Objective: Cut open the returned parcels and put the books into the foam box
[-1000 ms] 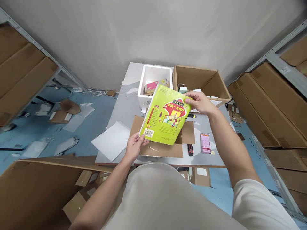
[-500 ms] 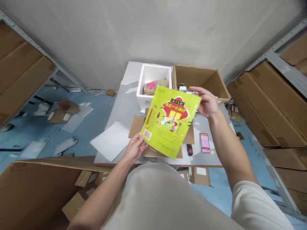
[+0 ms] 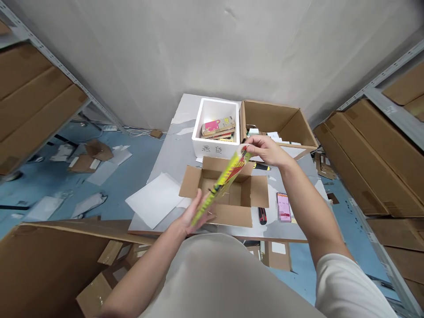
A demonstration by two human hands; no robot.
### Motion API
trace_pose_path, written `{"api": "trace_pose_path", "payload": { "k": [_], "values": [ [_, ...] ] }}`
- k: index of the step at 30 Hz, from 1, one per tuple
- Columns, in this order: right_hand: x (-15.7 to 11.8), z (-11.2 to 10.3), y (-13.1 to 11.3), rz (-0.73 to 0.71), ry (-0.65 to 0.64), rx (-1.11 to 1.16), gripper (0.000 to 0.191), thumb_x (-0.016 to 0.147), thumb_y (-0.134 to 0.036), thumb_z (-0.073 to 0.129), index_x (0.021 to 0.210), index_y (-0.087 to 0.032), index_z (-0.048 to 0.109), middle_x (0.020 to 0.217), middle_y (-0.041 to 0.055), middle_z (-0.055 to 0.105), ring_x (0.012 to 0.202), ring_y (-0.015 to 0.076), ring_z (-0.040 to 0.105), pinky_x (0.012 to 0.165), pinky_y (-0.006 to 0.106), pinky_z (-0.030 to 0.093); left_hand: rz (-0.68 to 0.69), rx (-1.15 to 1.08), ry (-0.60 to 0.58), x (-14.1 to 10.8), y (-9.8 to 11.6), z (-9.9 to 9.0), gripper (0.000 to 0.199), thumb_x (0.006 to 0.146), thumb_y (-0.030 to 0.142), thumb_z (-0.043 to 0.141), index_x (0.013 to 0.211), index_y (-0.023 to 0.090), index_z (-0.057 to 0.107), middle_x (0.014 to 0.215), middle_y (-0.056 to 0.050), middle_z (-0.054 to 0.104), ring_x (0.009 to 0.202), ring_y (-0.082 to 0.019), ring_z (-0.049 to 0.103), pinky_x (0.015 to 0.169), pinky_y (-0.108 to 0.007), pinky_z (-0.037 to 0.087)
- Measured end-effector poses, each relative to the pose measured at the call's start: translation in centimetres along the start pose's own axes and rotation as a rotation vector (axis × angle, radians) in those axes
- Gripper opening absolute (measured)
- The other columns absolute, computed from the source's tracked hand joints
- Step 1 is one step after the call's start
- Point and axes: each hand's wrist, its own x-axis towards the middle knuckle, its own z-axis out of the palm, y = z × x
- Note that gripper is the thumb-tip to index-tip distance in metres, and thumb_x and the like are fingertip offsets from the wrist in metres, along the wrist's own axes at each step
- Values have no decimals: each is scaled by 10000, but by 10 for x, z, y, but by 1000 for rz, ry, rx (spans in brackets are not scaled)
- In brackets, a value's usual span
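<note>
A thin green picture book (image 3: 222, 182) is tilted nearly edge-on, its spine turned toward me. My right hand (image 3: 267, 150) pinches its upper end. At its lower end, my left hand (image 3: 194, 213) has fingers on both sides of the cover, slightly blurred. Under the book stands a small cardboard box (image 3: 232, 216) with its flaps folded out and its inside partly hidden. Behind it, a white foam box (image 3: 216, 149) holds several books (image 3: 217, 126). To its right is a larger open carton (image 3: 274, 115) with white-edged items inside.
On the grey table (image 3: 159, 154) lie white sheets (image 3: 155, 198), a red-and-black cutter (image 3: 262, 216), a yellow-and-black cutter (image 3: 261, 166) and a lit phone (image 3: 284, 206). A big carton (image 3: 49, 265) stands at lower left. Shelves with boxes (image 3: 371, 145) flank both sides.
The book has turned from showing its back cover flat to nearly edge-on. My right hand has moved left and down with its upper end. The small box beneath is now more visible.
</note>
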Motion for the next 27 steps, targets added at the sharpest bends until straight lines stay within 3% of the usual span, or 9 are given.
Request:
{"api": "trace_pose_path", "payload": {
  "k": [2,4,8,11,16,19,24,27],
  "values": [
    [0,-1,0,31,21,-38,352,779,-547,654,809,-198,630,772,20,645,696,144,591,589,268,485,73,-16,-34,-4,2,-11,671,763,728,508,1188,222,625,1251,-145,627,1190,-307,568,884,-450,514],
    [2,-2,4,70,86,-45,338,793,-533,647,784,-196,622,726,8,630,641,123,568,547,249,458,160,60,-22,-6,2,-22,638,717,656,639,1151,189,637,1190,-157,659,1138,-314,605,908,-454,504],
    [5,-3,21,166,138,80,315,813,-515,640,760,-207,604,681,0,627,566,98,547,477,221,434,310,216,160,-5,-1,-30,503,689,468,767,1062,151,650,956,-111,737,941,-255,694,833,-357,545],
    [4,-7,31,238,79,210,298,805,-507,655,798,-211,626,712,6,656,572,97,579,452,200,461,318,175,187,-5,-2,-28,510,706,468,755,1083,147,632,900,-99,744,883,-247,709,765,-341,567],
    [0,-17,37,356,-74,291,383,791,-452,687,1113,-247,653,882,40,726,640,137,671,474,232,574,290,128,189,-5,2,-30,478,712,441,761,1061,138,638,908,-101,745,813,-224,718,711,-302,575],
    [4,-16,42,386,-100,313,405,812,-402,676,1193,-270,631,877,39,740,605,138,682,478,245,600,266,115,209,-1,4,-34,510,703,448,767,1086,141,627,907,-100,745,808,-227,721,737,-319,578],
    [27,-7,55,325,53,399,317,823,-357,665,1111,-226,681,811,39,738,542,111,662,409,188,559,301,79,245,11,16,-36,515,725,441,753,1142,185,591,973,-74,740,817,-190,722,789,-302,568],
    [53,-13,60,261,199,463,355,803,-354,680,1121,-196,674,789,41,736,516,108,649,395,185,545,362,36,289,19,31,-37,501,708,392,779,1140,224,589,1052,-55,725,862,-160,713,821,-280,555]
  ]
}}
